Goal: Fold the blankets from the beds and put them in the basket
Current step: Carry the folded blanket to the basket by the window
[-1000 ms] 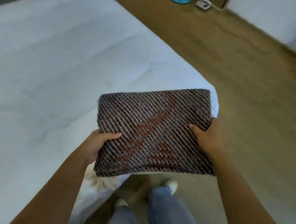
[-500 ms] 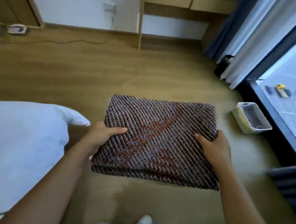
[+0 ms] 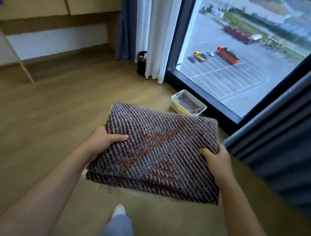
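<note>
A folded knitted blanket, dark brown-grey with a rust-red pattern, is held flat in the air above the wooden floor. My left hand grips its left edge, thumb on top. My right hand grips its right edge the same way. Just beyond the blanket's far right corner, a small white basket stands on the floor by the window, with a pale grey-pink cloth inside it.
A floor-to-ceiling window fills the upper right. White and blue curtains hang left of it, dark curtains to the right. A black object sits at the curtain foot. A wooden desk with drawers lines the far left wall.
The view has swung right, away from the bed, which is out of sight now. The basket and window have come closer. Both hands keep the same hold on the blanket.
</note>
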Tool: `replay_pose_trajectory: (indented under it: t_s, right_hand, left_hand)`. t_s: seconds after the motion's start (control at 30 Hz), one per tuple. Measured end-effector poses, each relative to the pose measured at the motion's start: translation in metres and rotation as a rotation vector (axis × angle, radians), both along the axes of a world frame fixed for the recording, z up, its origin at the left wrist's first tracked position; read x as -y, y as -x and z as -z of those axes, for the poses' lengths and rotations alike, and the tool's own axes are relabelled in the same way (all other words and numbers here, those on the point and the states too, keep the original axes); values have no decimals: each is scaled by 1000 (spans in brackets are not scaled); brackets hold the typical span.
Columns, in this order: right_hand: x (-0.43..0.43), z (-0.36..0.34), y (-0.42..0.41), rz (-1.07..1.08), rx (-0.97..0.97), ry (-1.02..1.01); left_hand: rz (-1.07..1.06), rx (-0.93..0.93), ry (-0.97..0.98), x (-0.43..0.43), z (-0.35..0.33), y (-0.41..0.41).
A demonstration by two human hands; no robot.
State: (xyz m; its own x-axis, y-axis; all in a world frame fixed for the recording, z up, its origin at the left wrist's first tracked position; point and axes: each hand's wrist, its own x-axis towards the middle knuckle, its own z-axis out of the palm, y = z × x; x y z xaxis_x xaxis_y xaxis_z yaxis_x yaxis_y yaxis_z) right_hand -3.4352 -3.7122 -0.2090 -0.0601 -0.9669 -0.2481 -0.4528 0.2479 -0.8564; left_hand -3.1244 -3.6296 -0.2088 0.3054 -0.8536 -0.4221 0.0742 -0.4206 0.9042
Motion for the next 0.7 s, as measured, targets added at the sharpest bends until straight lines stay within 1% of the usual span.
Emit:
replay_pose_trajectory:
  t_s: [0.17,0.33,0.4,0.53,0.7]
  right_hand:
    - [69,3,-13,179,19,-20]
    - [138,21,-8,348,17,-27]
    - [172,31,-4,389,33,-45]
    - [262,43,4,443,53,-65]
    - [382,50,7,435,78,-106]
  left_hand:
    - [190,27,-34,131,-8,-24]
    - [372,58,-50,253,-5,-16]
    - [412,77,-43,302,3,-7]
    - [432,169,-59,404,19,13]
    - [374,281,-69,518,34,27]
